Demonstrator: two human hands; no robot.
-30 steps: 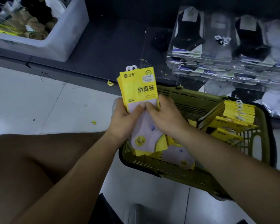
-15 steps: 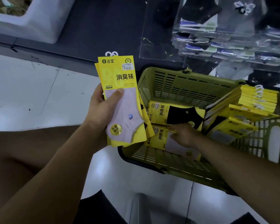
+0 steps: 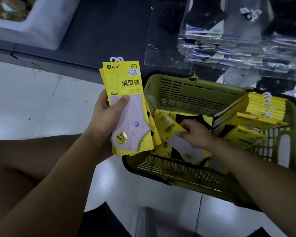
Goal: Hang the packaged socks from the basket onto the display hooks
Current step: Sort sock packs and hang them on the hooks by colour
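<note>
My left hand (image 3: 106, 117) grips a stack of yellow sock packs (image 3: 126, 93) upright, thumb across the pale sock on the front pack, just left of the green basket (image 3: 186, 171). Inside the basket my right hand (image 3: 195, 134) pinches one more yellow sock pack (image 3: 171, 125), lifted and tilted above the packs lying on the basket floor. A second pile of yellow packs (image 3: 256, 110) with white hangers leans in the basket's right side. No display hooks are in view.
Clear-bagged black and grey socks (image 3: 237, 40) hang or lie stacked on the dark shelf base at upper right. A white bin (image 3: 46, 26) stands at upper left. White tiled floor (image 3: 32, 100) lies left of the basket; my bare knee fills the lower left.
My right hand left the held stack, reached down into the basket and has picked up one pack, which it now lifts. The left hand keeps the stack, slightly raised.
</note>
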